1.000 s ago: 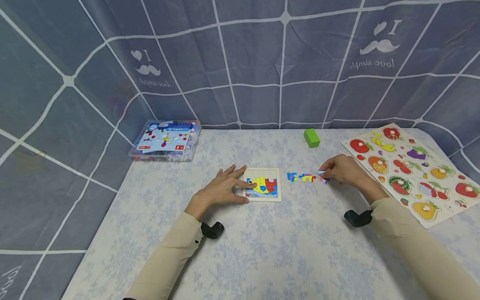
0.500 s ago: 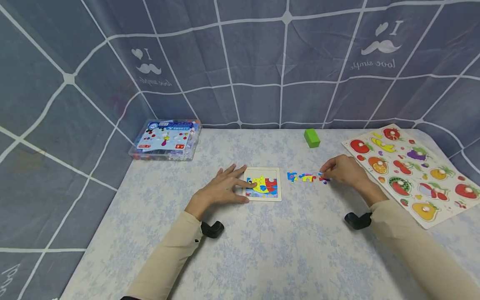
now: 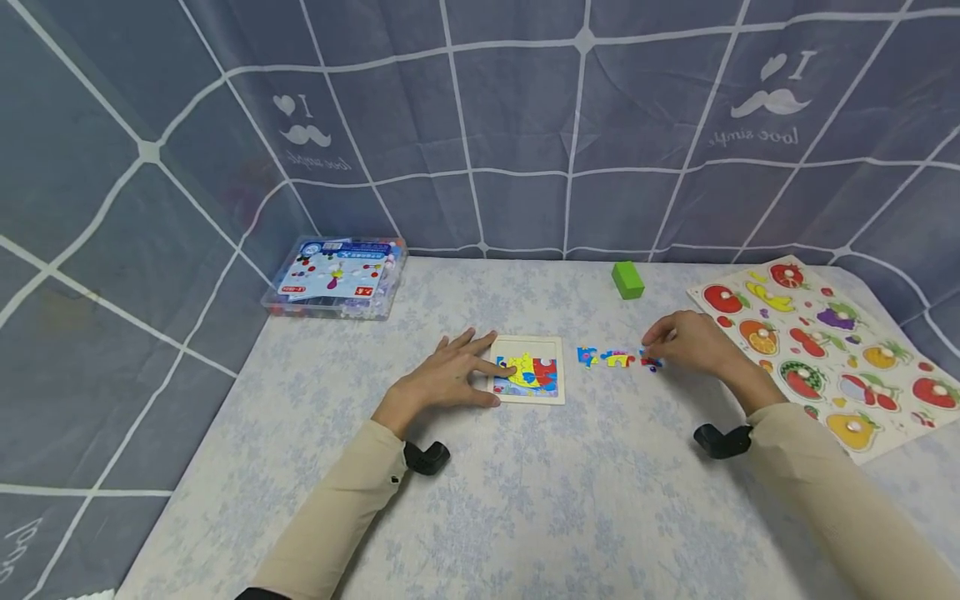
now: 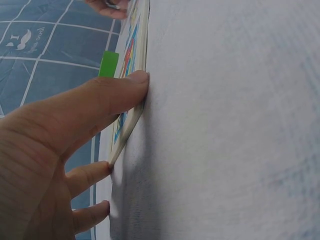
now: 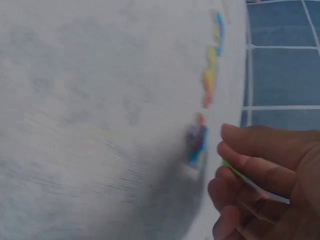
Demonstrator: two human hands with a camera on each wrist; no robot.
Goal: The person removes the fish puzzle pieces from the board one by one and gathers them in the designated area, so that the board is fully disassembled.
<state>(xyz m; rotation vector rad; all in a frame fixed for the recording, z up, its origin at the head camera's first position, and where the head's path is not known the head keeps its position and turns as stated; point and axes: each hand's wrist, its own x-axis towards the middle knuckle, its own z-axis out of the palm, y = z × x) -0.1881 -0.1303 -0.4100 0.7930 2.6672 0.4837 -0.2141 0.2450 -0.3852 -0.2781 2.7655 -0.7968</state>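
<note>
puzzle tray: square, pale wooden rim, flat on the tabletop, centre of head view. joined pieces in yellow, red and blue fill its lower part; a strip along the far side shows bare pale board.

left hand: lies over the tray's left side. grip apart, fingers spread; index fingertip over the joined pieces, thumb tip against the near edge of the rim, as the left wrist view also shows.

loose pieces: three, in a row just right of the tray. nearest the tray, a blue-and-yellow piece; in the middle, a yellow-and-red piece; at the far right, a blue-and-red piece.

right hand: just beside the blue-and-red piece. fingers loosely curled; grip slightly apart at thumb and forefinger. right wrist view shows the piece lying on the cloth, clear of the fingertips; that view is blurred.

farther out: green block beyond the loose pieces; fruit board at right, set at an angle; clear plastic box at far left, a printed sheet under its lid. dark grid-patterned curtain behind all.
</note>
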